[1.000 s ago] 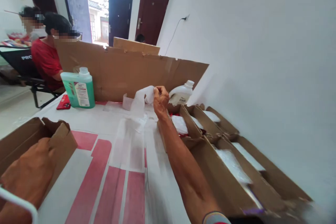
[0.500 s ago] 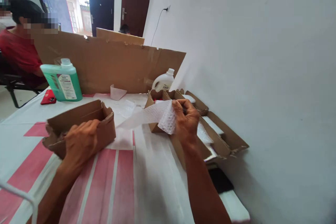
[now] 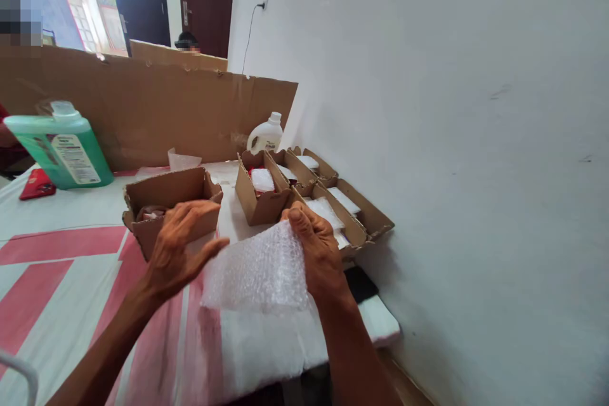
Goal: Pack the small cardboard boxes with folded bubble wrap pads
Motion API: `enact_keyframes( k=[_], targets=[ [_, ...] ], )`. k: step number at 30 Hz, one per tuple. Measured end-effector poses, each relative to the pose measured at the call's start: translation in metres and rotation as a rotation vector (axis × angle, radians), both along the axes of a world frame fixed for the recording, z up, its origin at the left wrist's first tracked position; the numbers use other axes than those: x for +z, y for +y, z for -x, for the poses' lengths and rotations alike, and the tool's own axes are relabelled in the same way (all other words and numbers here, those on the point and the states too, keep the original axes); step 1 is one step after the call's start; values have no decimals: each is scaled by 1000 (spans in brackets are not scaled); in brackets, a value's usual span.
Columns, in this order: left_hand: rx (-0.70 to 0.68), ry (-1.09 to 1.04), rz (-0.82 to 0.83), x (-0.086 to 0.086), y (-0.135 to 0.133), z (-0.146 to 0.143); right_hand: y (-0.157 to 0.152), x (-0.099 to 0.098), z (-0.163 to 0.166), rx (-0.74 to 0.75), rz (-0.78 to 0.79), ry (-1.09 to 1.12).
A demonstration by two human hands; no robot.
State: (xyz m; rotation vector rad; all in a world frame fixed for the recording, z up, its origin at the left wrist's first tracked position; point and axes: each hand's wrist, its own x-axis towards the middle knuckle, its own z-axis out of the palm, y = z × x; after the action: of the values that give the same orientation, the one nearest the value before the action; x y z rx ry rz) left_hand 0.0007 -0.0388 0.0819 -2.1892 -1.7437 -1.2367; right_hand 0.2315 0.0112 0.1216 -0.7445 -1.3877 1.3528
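Bubble wrap (image 3: 257, 273) hangs between our two hands above the desk's near edge; our right hand (image 3: 318, 254) pinches its right margin with thumb on top, closed on the sheet, while our left hand (image 3: 178, 244) has its fingers spread, the fingertips just meeting the left margin; we judge that grip loose. To handle the sheet well we should take both upper corners evenly and keep it taut, so it does not fold on itself. Just beyond the left hand an open cardboard box (image 3: 169, 203) sits on the red-and-white desk (image 3: 71, 266); further right, a row of small filled boxes (image 3: 304, 193) runs along the wall-side edge. At the far edge stand a green bottle (image 3: 59, 146), a white jug (image 3: 265, 135) and a cardboard screen (image 3: 157, 111).
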Motion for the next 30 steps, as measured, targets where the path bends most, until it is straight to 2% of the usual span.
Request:
enact_keyframes(
  k=[2,4,8,12,16,21,23,25,28,30],
  targets=[
    [-179,-154,2,1,-26,-17,-6,-1,6,-21,11,12],
    [-213,-182,-4,-3,-45,-30,-11,-1,11,-37,29,14],
    [-153,-204,-6,-16,-61,-38,-20,0,17,-20,68,28],
    [-154,-232,54,-23,-70,-40,-27,-5,20,-70,95,48],
    [-72,-247,-7,-32,-75,-47,-33,-10,23,-99,127,51],
    [-1,-337,21,-42,-77,-29,-31,-18,17,-48,269,99],
    [70,-394,90,-38,-79,-14,-29,-33,15,-29,356,71],
    [104,-422,191,-30,-79,3,-28,-59,14,-22,413,-27],
    [21,-315,469,-20,-69,23,-27,-109,11,16,418,-314],
    [-42,-184,652,-24,-56,32,-25,-139,6,24,327,-568]
  ],
)
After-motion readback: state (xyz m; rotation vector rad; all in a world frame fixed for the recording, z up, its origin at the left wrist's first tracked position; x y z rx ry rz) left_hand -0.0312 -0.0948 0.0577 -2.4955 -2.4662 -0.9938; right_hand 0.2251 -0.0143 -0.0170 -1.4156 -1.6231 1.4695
